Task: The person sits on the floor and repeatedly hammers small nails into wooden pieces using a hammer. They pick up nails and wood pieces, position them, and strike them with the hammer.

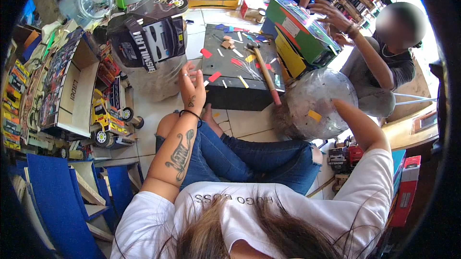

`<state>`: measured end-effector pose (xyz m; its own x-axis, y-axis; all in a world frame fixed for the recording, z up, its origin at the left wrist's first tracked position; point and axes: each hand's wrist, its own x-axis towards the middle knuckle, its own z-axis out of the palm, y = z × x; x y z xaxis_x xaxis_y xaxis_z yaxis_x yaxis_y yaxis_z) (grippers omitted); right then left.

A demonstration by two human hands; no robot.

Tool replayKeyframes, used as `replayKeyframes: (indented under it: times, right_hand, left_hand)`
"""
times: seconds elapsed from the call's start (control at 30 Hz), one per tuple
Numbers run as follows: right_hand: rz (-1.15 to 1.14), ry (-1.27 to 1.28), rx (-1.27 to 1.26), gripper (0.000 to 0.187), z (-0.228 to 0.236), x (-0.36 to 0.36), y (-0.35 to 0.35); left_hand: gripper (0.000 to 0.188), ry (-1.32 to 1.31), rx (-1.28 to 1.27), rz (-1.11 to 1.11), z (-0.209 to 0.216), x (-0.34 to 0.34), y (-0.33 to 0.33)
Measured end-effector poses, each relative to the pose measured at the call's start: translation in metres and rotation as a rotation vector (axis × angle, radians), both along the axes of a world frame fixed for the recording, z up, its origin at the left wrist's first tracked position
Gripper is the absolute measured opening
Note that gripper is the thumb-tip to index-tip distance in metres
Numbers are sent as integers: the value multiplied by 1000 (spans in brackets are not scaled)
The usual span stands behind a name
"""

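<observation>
My left hand point(193, 82) is raised beside the left edge of a low black box point(225, 67), its fingers loosely apart and nothing in them. A hammer point(265, 72) with a wooden shaft and red grip lies across the box top, among small wooden blocks point(229, 42), white strips and scraps of red, yellow and blue. My right forearm point(360, 122) reaches to a round, clear-plastic-wrapped bundle point(321, 100) right of the box; that hand is hidden at the bundle. A large black toy truck body point(151, 38) stands past my left hand, on another plastic-wrapped bundle point(156, 79).
Another person point(384, 62) sits at the right, hands over a green and orange toy truck body point(302, 28). Toy trucks point(108, 115) and wooden truck bodies crowd the left. Blue boards point(53, 201) stand at lower left. Small trucks point(341, 158) sit near my right elbow.
</observation>
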<state>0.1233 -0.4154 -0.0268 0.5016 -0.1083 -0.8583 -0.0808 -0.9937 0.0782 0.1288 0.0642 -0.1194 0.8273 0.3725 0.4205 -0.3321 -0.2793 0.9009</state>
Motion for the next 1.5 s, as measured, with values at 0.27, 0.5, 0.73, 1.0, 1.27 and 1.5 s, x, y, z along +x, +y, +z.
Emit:
replayKeyframes:
  times: [0.27, 0.5, 0.73, 1.0, 1.27, 1.5]
  right_hand:
    - [259, -715, -220, 10, 105, -41, 6]
    - [-194, -1117, 926, 33, 90, -91, 168]
    - [-12, -982, 1052, 25, 21, -17, 273]
    - [16, -953, 913, 27, 8, 51, 268]
    - [-183, -870, 1287, 26, -27, 41, 287]
    - [27, -1217, 667, 28, -22, 61, 271]
  left_hand:
    - [32, -114, 26, -141, 42, -28, -5]
    - [41, 4, 67, -905, 101, -17, -31]
    - [29, 380, -291, -958, 54, 0, -22]
    - [23, 263, -402, -801, 16, 39, -15]
    - [25, 267, -352, -704, 21, 33, -16]
    - [15, 224, 29, -421, 27, 27, -14]
